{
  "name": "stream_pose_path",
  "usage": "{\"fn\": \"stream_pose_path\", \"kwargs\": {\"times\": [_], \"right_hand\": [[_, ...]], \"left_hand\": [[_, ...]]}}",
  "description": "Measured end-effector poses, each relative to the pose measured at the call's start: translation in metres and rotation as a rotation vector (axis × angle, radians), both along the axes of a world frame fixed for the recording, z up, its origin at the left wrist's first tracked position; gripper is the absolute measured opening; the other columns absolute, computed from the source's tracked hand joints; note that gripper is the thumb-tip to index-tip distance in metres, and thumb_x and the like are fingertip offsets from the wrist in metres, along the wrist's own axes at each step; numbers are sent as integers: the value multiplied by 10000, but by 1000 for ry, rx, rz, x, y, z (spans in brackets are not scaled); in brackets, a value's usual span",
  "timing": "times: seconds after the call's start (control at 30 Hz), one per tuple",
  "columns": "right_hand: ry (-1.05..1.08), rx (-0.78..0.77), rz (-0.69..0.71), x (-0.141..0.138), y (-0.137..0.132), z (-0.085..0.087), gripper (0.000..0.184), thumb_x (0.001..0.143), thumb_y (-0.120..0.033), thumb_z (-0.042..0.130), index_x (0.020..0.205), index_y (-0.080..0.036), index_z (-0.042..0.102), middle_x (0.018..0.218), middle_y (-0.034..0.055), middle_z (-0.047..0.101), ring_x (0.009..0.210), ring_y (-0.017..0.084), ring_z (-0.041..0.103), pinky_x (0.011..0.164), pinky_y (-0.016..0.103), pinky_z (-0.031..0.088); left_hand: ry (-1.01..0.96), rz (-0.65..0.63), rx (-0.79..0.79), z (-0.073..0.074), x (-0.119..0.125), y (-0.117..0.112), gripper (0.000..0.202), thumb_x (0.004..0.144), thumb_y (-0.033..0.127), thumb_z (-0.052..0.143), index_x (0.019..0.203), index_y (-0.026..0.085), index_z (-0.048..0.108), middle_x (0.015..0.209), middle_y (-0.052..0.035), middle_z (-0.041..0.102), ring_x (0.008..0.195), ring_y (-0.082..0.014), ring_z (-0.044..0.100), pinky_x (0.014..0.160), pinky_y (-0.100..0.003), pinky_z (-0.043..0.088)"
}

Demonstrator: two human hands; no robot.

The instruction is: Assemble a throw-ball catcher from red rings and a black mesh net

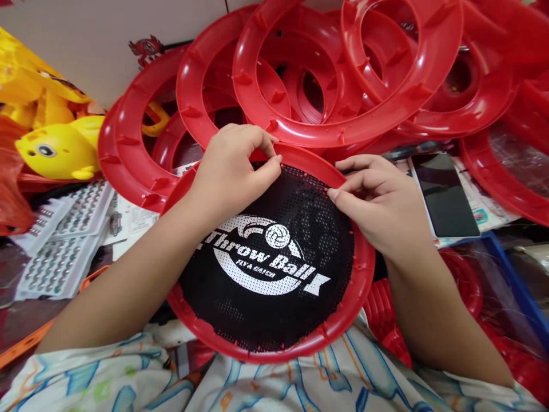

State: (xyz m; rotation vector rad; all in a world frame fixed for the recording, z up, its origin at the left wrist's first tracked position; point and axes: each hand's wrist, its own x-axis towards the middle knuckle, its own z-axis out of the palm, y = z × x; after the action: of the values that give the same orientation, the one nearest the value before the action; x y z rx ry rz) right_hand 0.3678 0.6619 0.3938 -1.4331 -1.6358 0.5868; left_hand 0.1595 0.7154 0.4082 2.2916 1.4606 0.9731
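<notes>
A round black mesh sheet (pixel 266 309) printed with "Throw Ball" in white lies over a red plastic ring (pixel 363 274) in front of my lap. Small red pegs poke through the mesh edge around much of the ring. At the top edge, my left hand (pixel 238 171) pinches the mesh between thumb and fingers. My right hand (pixel 380 200) is at the upper right edge, its thumb on the mesh border and its fingers curled over the ring's rim. The part of the ring's left side behind my left forearm is hidden.
Many more red rings (pixel 309 129) are heaped behind the work. A phone (pixel 446 194) lies to the right, above a blue-edged tray (pixel 517 292) and red ribbed parts (pixel 381 309). On the left are a yellow fish-like toy (pixel 60 149) and clear plastic trays (pixel 64 266) of small shiny pieces.
</notes>
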Motion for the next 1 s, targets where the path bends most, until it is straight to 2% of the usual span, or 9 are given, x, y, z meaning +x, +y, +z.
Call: {"fn": "stream_pose_path", "kwargs": {"times": [0.17, 0.23, 0.3, 0.4, 0.5, 0.67, 0.87, 1.0], "right_hand": [[-32, 9, -11, 2, -2, -1, 59, 758, -189, 730, 720, -186, 686, 1024, 46, 671, 961, 212, 648, 681, 326, 503], [-92, 107, -38, 2, -6, 0, 32, 789, -183, 708, 819, -186, 695, 1048, 59, 666, 978, 213, 647, 682, 325, 527], [-189, 255, -31, 3, -11, 0, 67, 831, -184, 668, 888, -171, 700, 1083, 93, 654, 1000, 216, 644, 757, 360, 558], [-352, 384, 86, 3, -17, -4, 155, 871, -215, 637, 988, -145, 712, 1191, 161, 612, 1129, 257, 605, 901, 434, 553], [-449, 375, 181, 3, -19, -9, 259, 894, -222, 604, 1116, -121, 692, 1310, 209, 541, 1252, 300, 530, 907, 458, 559], [-525, 372, 257, 3, -14, -12, 324, 902, -150, 528, 1188, -101, 671, 1365, 237, 491, 1305, 316, 478, 992, 509, 507], [-497, 315, 315, 6, -12, -13, 350, 928, -174, 503, 1236, -96, 650, 1399, 227, 477, 1339, 300, 451, 1078, 514, 438], [-458, 280, 330, 9, -12, -16, 369, 939, -196, 494, 1268, -107, 634, 1423, 214, 460, 1350, 286, 443, 1104, 492, 416]], "left_hand": [[18, -20, 13, 1, -1, 0, 94, 823, 218, 591, 733, 216, 561, 900, -30, 723, 948, -216, 668, 883, -381, 499], [50, -14, 68, 5, -2, -5, 73, 846, 215, 580, 774, 206, 588, 960, -40, 717, 999, -214, 653, 930, -394, 486], [135, 24, 154, 11, -5, -12, 103, 873, 236, 565, 801, 191, 624, 1005, -66, 700, 1040, -242, 625, 964, -444, 460], [302, 27, 217, 15, -11, -22, 213, 911, 278, 521, 818, 170, 679, 997, -102, 690, 1015, -296, 608, 937, -516, 445], [364, -53, 209, 12, -20, -27, 251, 933, 268, 475, 886, 170, 702, 949, -92, 711, 924, -274, 637, 875, -478, 485], [407, -45, 208, 8, -30, -28, 227, 930, 287, 479, 1035, 184, 652, 928, -74, 711, 917, -259, 651, 852, -424, 492], [433, -114, 83, 13, -44, -31, 257, 939, 292, 474, 1142, 222, 615, 1110, -42, 707, 1159, -269, 583, 1002, -466, 420], [412, -144, 42, 9, -58, -32, 324, 937, 289, 471, 1240, 258, 581, 1263, -44, 665, 1319, -292, 493, 1063, -516, 362]]}}
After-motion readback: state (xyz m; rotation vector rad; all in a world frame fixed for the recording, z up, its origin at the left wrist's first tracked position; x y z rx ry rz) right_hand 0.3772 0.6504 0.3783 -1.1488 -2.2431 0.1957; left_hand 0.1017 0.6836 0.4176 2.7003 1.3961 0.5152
